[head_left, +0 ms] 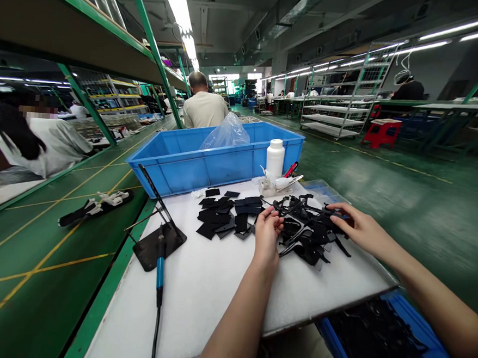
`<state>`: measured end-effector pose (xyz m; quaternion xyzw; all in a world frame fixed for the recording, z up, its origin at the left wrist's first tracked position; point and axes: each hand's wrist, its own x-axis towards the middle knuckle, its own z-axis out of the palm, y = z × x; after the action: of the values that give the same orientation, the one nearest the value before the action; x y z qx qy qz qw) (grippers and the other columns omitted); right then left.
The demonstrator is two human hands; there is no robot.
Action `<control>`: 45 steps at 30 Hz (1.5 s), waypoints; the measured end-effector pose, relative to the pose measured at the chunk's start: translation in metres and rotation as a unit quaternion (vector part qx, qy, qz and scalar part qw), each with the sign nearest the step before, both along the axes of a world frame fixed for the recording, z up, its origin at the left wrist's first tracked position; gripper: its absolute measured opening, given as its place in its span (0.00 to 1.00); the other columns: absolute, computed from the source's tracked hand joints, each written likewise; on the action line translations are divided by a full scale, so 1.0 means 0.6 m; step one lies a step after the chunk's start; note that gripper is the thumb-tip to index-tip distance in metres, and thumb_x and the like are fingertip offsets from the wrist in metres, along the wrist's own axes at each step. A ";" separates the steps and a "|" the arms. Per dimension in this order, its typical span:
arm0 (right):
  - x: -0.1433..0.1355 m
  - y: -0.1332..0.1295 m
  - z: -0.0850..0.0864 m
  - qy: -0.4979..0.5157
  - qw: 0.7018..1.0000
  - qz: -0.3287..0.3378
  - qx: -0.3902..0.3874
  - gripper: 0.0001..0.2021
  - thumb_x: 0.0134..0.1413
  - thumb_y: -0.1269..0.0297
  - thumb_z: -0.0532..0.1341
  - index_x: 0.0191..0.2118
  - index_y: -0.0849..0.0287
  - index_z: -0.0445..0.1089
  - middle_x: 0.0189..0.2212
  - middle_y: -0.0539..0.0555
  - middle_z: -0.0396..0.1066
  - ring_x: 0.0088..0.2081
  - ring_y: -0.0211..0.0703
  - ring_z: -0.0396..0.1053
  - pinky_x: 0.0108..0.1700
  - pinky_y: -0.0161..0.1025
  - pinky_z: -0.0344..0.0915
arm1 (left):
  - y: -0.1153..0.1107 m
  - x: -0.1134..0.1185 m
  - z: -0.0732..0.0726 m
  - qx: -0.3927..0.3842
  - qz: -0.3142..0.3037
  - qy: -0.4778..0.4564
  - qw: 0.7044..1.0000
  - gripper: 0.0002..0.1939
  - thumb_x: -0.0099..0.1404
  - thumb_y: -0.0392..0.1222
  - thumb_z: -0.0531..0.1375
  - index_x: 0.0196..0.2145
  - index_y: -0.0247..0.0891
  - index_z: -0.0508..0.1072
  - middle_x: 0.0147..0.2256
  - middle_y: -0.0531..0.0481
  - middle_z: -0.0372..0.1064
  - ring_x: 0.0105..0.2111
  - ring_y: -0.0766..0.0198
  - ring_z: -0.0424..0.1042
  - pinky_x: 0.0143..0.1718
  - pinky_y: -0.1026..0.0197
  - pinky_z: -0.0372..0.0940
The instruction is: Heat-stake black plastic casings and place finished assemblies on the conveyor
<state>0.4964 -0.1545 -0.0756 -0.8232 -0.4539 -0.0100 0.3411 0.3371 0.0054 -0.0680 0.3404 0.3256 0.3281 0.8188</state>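
My left hand [268, 230] is closed with curled fingers at the left side of a pile of black plastic parts [304, 232]. A thin dark piece shows at its fingertips, its kind unclear. On the pile's right edge, my right hand [356, 225] has thumb and forefinger apart, its fingertips touching the black parts. Flat black rectangular pieces [215, 215] lie loose to the left of the pile. All of this rests on a white foam-like work surface [215, 286].
A soldering iron [160, 266] leans in a black stand [147, 251] at left. Behind are a blue bin [182, 169] with a plastic bag [228, 133] and a white bottle [275, 158]. A second blue bin [336, 344] sits low right. A green conveyor [44, 274] runs left; other people sit farther off.
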 end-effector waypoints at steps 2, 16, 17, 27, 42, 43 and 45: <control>0.001 0.000 -0.002 -0.008 1.000 0.001 0.001 0.21 0.59 0.46 0.51 0.49 0.54 0.66 0.30 0.53 0.69 0.21 0.40 0.61 0.26 0.39 0.60 | 0.000 0.000 -0.001 0.001 -0.001 0.000 1.000 0.14 0.56 0.26 0.54 0.40 0.36 0.69 0.38 0.47 0.68 0.29 0.72 0.69 0.35 0.66 0.64; 0.000 -0.005 0.011 0.009 1.000 -0.012 -0.014 0.21 0.59 0.46 0.49 0.47 0.54 0.66 0.33 0.53 0.71 0.22 0.41 0.63 0.27 0.41 0.60 | -0.002 -0.001 0.000 0.005 -0.007 -0.003 1.000 0.15 0.55 0.26 0.55 0.40 0.35 0.70 0.38 0.47 0.68 0.29 0.72 0.69 0.35 0.66 0.64; 0.001 -0.006 0.011 0.009 1.000 -0.014 -0.016 0.21 0.59 0.46 0.49 0.47 0.54 0.66 0.32 0.53 0.71 0.22 0.41 0.63 0.27 0.41 0.60 | -0.002 -0.001 0.000 0.004 -0.007 -0.002 1.000 0.15 0.55 0.26 0.55 0.40 0.35 0.70 0.38 0.47 0.68 0.29 0.72 0.69 0.35 0.66 0.64; 0.004 -0.008 0.007 -0.004 0.999 -0.033 -0.038 0.21 0.58 0.45 0.48 0.46 0.54 0.66 0.33 0.53 0.71 0.24 0.45 0.65 0.28 0.42 0.59 | -0.001 0.000 -0.002 0.002 -0.011 -0.003 1.000 0.15 0.56 0.26 0.54 0.40 0.35 0.70 0.38 0.48 0.68 0.29 0.72 0.69 0.35 0.67 0.64; 0.022 -0.025 0.007 -0.050 0.996 -0.060 -0.038 0.18 0.58 0.52 0.48 0.43 0.55 0.68 0.24 0.52 0.68 0.24 0.46 0.65 0.28 0.39 0.57 | -0.002 0.000 0.000 0.004 -0.016 -0.001 1.000 0.15 0.57 0.25 0.53 0.41 0.35 0.70 0.38 0.48 0.67 0.29 0.73 0.69 0.32 0.69 0.64; 0.022 -0.025 0.006 -0.049 0.996 -0.061 -0.043 0.17 0.57 0.52 0.48 0.42 0.55 0.68 0.22 0.52 0.68 0.23 0.46 0.64 0.27 0.39 0.56 | -0.002 0.000 0.000 0.004 -0.016 -0.001 1.000 0.15 0.57 0.25 0.53 0.41 0.35 0.70 0.38 0.48 0.67 0.29 0.73 0.69 0.32 0.69 0.64; 0.024 -0.027 0.003 -0.047 0.995 -0.064 -0.052 0.17 0.57 0.52 0.48 0.41 0.55 0.69 0.22 0.52 0.67 0.23 0.46 0.64 0.25 0.38 0.55 | -0.002 0.000 0.000 0.004 -0.016 -0.001 1.000 0.15 0.57 0.25 0.53 0.41 0.34 0.70 0.38 0.48 0.67 0.29 0.73 0.69 0.32 0.69 0.64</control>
<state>0.5109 -0.1705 -0.0739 -0.8660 -0.4154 -0.0466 0.2745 0.3369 0.0040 -0.0680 0.3486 0.3178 0.3171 0.8228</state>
